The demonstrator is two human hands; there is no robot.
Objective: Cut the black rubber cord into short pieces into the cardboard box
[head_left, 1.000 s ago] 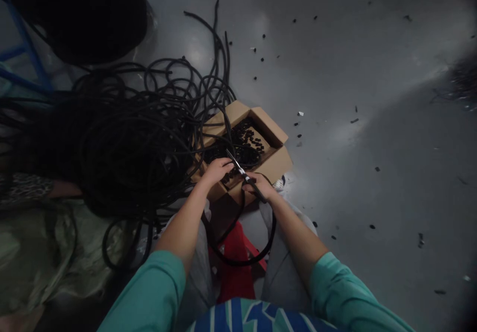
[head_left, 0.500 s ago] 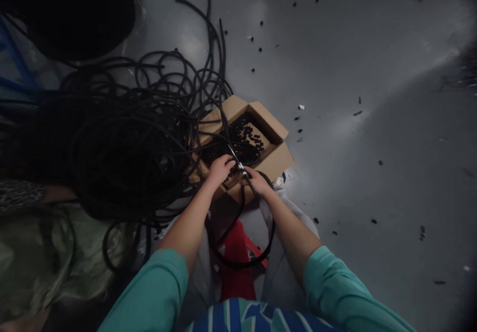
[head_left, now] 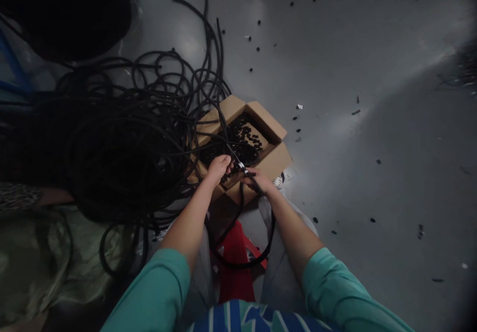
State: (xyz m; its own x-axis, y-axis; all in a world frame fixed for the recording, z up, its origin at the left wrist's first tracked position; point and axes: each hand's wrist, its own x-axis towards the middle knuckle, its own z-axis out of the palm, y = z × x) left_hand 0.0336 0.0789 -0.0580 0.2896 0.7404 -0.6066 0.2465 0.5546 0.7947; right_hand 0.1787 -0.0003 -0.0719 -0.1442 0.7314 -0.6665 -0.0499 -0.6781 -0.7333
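Observation:
My right hand (head_left: 261, 182) is closed around a black hose (head_left: 255, 183) above the near edge of the open cardboard box (head_left: 274, 160). Just beyond its fingers is a piece with white bands (head_left: 243, 168), and a thin pale line runs from there up and to the left; its kind is unclear. My left hand (head_left: 219, 169) is over the box's near left side, fingers curled together, apart from the banded piece. Something dark shows at its fingertips, too small to name. Several small black pieces (head_left: 248, 135) lie inside the box.
A large tangle of black hose (head_left: 122, 138) fills the left, with strands reaching over the box. A red stool-like object (head_left: 236, 267) sits between my legs. Green sheeting (head_left: 85, 257) lies lower left. Small black bits dot the grey floor (head_left: 335, 163). Another person's arm (head_left: 55, 196) shows at far left.
My left hand has drawn slightly away from the banded piece, and its fingers have curled in. My right hand has shifted a little to the right and nearer me, still holding the hose.

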